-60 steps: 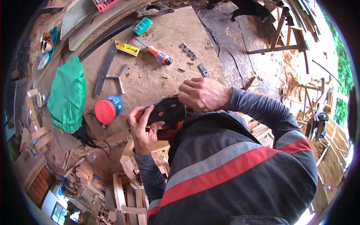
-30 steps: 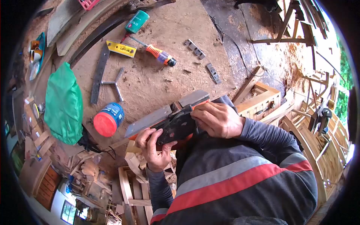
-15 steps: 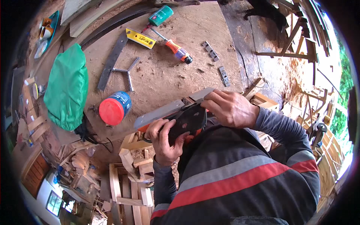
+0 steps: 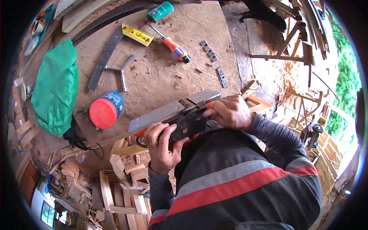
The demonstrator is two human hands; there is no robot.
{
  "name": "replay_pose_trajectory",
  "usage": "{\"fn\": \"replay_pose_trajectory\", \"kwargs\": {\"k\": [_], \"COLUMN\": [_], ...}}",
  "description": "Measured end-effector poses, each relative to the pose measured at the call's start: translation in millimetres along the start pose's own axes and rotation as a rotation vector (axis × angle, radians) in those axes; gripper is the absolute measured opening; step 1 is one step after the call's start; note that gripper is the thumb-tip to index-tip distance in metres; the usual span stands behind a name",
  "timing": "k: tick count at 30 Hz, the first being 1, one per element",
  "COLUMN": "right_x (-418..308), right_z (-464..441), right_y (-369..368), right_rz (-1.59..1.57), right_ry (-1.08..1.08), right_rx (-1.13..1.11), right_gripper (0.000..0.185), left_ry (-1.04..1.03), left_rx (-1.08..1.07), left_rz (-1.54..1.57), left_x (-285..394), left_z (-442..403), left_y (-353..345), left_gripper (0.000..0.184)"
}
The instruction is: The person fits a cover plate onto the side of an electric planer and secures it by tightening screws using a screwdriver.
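Note:
An electric hand planer with an orange and black body lies at the table's near edge, its flat metal sole turned upward and tilted. My left hand is closed around its black side housing, thumb and fingers pressed on it. With bent fingers, my right hand grips the planer's other end, beside an orange part; its fingertips are partly hidden. Beyond the planer lie two small slotted metal pieces, one farther and one nearer. A screwdriver with an orange and purple handle rests behind them to the left.
A yellow-handled square, a Y-shaped wrench, a red-lidded jar and a green bottle sit on the dusty tabletop. Green cloth lies left. Wooden frames stand below; a dark animal is at upper right.
The whole view has shifted a little, so the table's things appear farther left. Both hands keep their hold on the planer, with the right fingers slightly repositioned at its end.

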State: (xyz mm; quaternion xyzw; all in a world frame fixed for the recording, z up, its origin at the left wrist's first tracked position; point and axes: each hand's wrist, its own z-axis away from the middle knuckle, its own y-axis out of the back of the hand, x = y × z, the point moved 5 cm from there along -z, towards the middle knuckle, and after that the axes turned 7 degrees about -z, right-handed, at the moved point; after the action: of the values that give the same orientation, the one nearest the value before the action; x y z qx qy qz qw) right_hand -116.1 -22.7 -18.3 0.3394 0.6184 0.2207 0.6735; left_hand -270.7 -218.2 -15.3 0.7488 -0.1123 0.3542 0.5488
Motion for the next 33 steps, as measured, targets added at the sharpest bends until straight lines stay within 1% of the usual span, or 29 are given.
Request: {"fn": "replay_pose_trajectory", "kwargs": {"k": [2,3,6,7,8,10,11,12,14,16,18,19,20,22,23,24,26,27,28,30,32,33], "right_x": [-1,-11,-24,-25,-23,-20,-20,-21,-17,-14,-6,0,6,19,20,20,24,27,45,51,60,66], "right_z": [9,5,-2,-4,-5,-9,-13,-14,-17,-19,-20,-22,-21,-18,-20,-22,-24,-29,-28,-53,-76,-85], "right_y": [12,21,21,18,18,11,10,10,8,9,8,8,5,3,2,3,10,14,16,26,6,-8], "right_rz": [-0.055,-0.049,-0.045,-0.022,-0.019,0.033,0.054,0.052,0.134,0.172,0.249,0.220,0.226,0.076,0.073,0.072,0.008,-0.047,-0.125,0.003,-0.007,0.004], "right_ry": [-0.062,-0.114,-0.133,-0.129,-0.138,-0.125,-0.123,-0.117,-0.148,-0.118,-0.188,-0.155,-0.150,-0.177,-0.160,-0.157,-0.196,-0.131,-0.363,-0.346,-0.114,-0.154], "right_rx": [0.107,0.129,0.154,0.066,0.067,-0.053,-0.023,-0.022,-0.112,-0.084,-0.156,-0.080,-0.079,-0.065,0.003,0.002,0.081,0.199,0.268,0.216,0.062,-0.106], "right_gripper": [0.020,0.022,0.025,0.028,0.028,0.030,0.025,0.025,0.020,0.018,0.017,0.018,0.018,0.021,0.026,0.026,0.031,0.031,0.022,0.011,0.013,0.013], "left_ry": [0.036,0.020,0.025,0.013,0.009,0.017,0.019,0.016,0.023,0.009,0.022,0.032,0.042,0.069,0.069,0.069,0.075,0.079,0.084,0.058,0.048,0.044], "left_rx": [-0.008,0.002,-0.026,-0.029,-0.034,-0.035,-0.035,-0.046,-0.048,-0.077,-0.058,-0.078,-0.103,-0.113,-0.121,-0.126,-0.120,-0.117,-0.114,-0.126,-0.106,-0.085], "left_rz": [0.035,0.042,0.040,0.040,0.048,0.023,0.021,0.021,0.028,0.020,0.028,0.017,0.007,0.016,0.023,0.029,0.028,0.032,0.031,0.025,0.026,0.026], "left_x": [1,1,2,3,3,3,3,5,7,6,11,13,14,15,14,14,13,12,13,16,18,18], "left_z": [1,0,-3,-4,-5,-5,-7,-10,-14,-15,-24,-28,-31,-37,-38,-39,-39,-38,-37,-34,-33,-33], "left_y": [0,0,-1,-1,-2,-2,-1,1,0,-4,-3,-4,-4,-1,0,0,2,2,1,-1,-2,-2], "left_gripper": [0.049,0.048,0.047,0.046,0.046,0.046,0.046,0.046,0.047,0.054,0.052,0.051,0.051,0.051,0.050,0.050,0.049,0.049,0.049,0.049,0.049,0.049]}}
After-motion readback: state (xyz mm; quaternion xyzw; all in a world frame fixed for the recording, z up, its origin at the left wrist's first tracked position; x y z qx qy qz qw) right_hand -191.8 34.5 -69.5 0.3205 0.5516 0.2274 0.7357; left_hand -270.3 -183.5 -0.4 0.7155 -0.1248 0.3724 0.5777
